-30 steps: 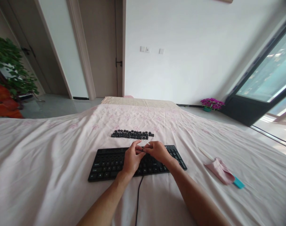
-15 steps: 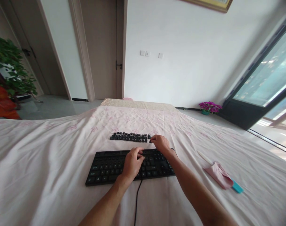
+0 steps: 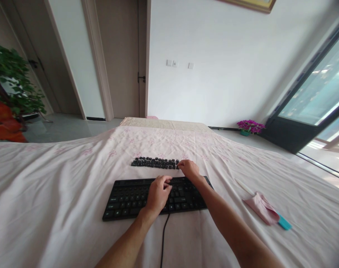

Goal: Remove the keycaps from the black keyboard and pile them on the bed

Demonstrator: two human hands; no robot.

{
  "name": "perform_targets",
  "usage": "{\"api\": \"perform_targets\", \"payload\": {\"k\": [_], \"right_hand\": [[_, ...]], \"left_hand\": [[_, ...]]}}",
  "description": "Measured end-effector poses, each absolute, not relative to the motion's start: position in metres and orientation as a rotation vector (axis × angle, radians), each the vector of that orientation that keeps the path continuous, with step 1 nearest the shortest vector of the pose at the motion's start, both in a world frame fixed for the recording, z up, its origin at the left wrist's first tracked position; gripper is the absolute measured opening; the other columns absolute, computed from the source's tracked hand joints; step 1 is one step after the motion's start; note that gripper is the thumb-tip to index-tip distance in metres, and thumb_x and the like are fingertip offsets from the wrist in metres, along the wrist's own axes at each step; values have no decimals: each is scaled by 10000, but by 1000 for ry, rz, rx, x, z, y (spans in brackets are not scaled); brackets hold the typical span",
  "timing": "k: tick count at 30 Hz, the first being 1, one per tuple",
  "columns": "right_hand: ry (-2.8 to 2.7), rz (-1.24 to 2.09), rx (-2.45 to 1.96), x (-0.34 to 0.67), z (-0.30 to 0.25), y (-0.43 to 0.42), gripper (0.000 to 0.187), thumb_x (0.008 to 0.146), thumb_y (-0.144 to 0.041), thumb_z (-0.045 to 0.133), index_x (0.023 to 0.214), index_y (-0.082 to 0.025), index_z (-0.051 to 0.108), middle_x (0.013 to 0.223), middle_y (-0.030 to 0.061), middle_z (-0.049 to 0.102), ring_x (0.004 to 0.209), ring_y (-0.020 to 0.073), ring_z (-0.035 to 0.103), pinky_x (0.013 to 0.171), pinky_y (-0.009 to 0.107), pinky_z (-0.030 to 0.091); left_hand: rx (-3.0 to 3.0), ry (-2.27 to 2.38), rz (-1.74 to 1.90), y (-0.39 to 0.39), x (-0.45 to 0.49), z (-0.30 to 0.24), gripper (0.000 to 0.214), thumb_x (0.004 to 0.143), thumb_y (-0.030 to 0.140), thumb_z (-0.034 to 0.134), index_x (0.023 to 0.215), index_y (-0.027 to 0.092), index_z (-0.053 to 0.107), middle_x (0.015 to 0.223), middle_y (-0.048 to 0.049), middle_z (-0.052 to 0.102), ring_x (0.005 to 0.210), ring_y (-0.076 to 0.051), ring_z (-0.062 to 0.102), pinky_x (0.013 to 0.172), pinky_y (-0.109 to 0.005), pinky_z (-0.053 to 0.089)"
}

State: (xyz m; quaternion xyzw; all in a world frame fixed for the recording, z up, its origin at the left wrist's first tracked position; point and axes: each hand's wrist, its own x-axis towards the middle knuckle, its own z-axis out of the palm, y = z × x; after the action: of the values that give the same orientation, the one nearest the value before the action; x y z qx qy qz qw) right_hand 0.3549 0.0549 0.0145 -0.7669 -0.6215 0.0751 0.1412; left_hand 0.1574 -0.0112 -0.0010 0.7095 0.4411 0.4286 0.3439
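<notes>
A black keyboard (image 3: 124, 204) lies on the pink floral cloth, its cable running toward me. My left hand (image 3: 158, 193) rests over the keyboard's middle, fingers bent, with a gap between thumb and fingertips and nothing visible in them. Beyond the keyboard, loose black keycaps (image 3: 154, 163) are laid out in rows. At the right end of these rows, my right hand (image 3: 189, 169) has its fingertips pinched on a keycap (image 3: 178, 166), which is partly hidden. My right forearm crosses over the right part of the keyboard.
To the right lie a pink cloth (image 3: 262, 209), a turquoise-ended object (image 3: 284, 222) partly under it and a thin pale stick (image 3: 243, 186). Purple flowers (image 3: 250, 126) stand on the floor by the glass door. A leafy plant (image 3: 15, 82) is at far left.
The keycap at my right fingertips now sits in line with the nearest row, closer to its neighbours. My left hand has barely moved over the keyboard.
</notes>
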Motion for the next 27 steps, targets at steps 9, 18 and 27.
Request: {"api": "perform_targets", "payload": {"k": [9, 18, 27], "right_hand": [[-1765, 260, -2187, 358, 14, 54, 234, 790, -332, 602, 979, -308, 738, 960, 12, 723, 933, 212, 641, 708, 257, 426], [-1760, 245, -2145, 357, 16, 51, 249, 807, -352, 595, 1006, -283, 729, 965, 24, 722, 924, 209, 638, 702, 246, 411], [-1920, 266, -1734, 350, 52, 19, 509, 993, -374, 237, 924, -235, 722, 906, 15, 715, 868, 149, 623, 788, 231, 403]], "left_hand": [[1865, 1149, 1122, -12, 157, 1, 301, 711, 1, 575, 938, 176, 665, 927, -30, 676, 734, -118, 637, 767, -277, 524], [1878, 1148, 1112, -11, 157, -1, 283, 716, 6, 585, 930, 170, 668, 909, -25, 671, 714, -108, 627, 752, -259, 512], [1894, 1139, 1067, -12, 157, -3, 263, 729, 22, 594, 930, 176, 668, 913, -21, 669, 729, -110, 628, 756, -258, 507]]}}
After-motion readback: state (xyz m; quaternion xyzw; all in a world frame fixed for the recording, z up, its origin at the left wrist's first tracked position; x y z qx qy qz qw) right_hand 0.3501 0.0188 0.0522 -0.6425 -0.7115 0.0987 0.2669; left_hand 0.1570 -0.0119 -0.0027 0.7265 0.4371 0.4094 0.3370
